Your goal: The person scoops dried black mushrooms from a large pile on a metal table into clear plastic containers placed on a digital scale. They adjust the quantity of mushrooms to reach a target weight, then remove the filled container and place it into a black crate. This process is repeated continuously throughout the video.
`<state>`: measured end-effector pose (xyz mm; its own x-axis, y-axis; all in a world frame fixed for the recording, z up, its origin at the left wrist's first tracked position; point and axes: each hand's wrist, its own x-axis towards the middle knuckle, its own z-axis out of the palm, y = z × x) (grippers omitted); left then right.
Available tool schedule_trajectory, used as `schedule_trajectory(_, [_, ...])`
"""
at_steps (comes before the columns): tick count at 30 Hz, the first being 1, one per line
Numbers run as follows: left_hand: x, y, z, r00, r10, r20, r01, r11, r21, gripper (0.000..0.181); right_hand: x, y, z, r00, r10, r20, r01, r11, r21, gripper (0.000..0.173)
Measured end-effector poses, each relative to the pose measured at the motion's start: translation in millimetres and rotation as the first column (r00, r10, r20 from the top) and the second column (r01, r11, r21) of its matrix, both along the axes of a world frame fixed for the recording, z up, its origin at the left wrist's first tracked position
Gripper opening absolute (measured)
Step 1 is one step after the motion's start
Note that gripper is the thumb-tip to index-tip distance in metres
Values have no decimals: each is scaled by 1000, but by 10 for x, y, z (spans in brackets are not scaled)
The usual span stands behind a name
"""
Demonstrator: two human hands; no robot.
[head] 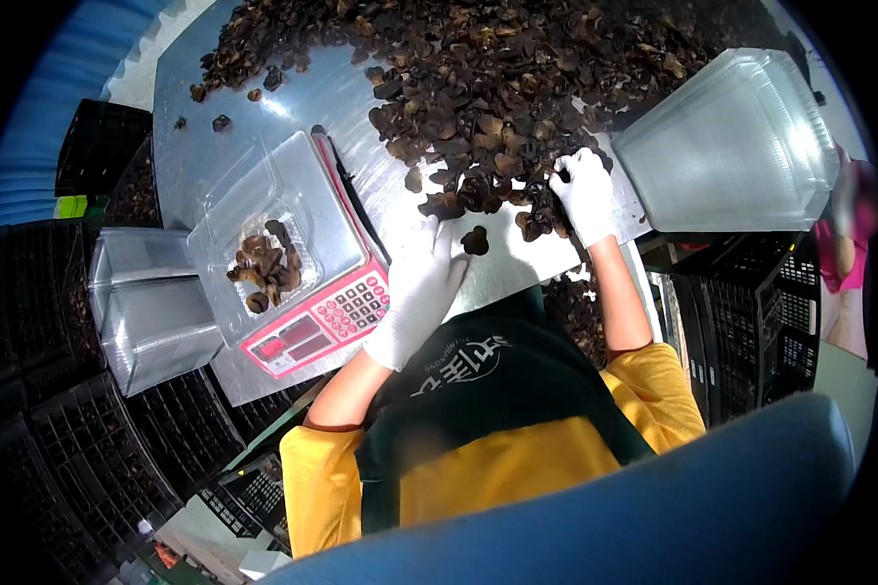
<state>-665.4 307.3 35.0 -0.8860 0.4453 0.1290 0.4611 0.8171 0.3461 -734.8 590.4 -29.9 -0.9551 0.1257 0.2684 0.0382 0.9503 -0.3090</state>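
Observation:
A large heap of dark brown wood ear mushrooms covers the far part of a metal table. My left hand, in a white glove, lies palm down near the heap's front edge, its fingers stretched and its thumb apart. Its fingertips meet the edge of one dark piece. A single piece rests by that thumb. My right hand, also gloved, has its fingers curled at the heap's right front; whether they grip a piece is hidden. Left of me, a clear plastic tray holding several mushrooms sits on a red-edged digital scale.
Nested clear trays stand at the table's right, and more stacked trays at its left corner. Black plastic crates crowd the left side, with others at the right. Part of another person shows at the far right.

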Motion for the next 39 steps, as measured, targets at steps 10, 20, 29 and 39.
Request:
schedule_trajectory(10, [5, 44, -84, 999, -21, 31, 21, 1000, -5, 55, 439, 267, -104, 996, -90, -17, 26, 456, -889, 13])
schedule_trajectory(20, [-138, 48, -106, 981, 86, 175, -99, 993, 66, 86, 1348, 1045, 632, 782, 58, 620, -145, 985, 90, 42])
schedule_trajectory(29, [-618, 588, -103, 875, 262, 407, -192, 960, -205, 142, 550, -354, 339, 888, 35, 458, 75, 973, -220, 134])
schedule_trajectory(39, [-1431, 825, -142, 948, 178, 265, -88, 944, -318, 124, -329, -435, 302, 891, 195, 411, -127, 974, -187, 139])
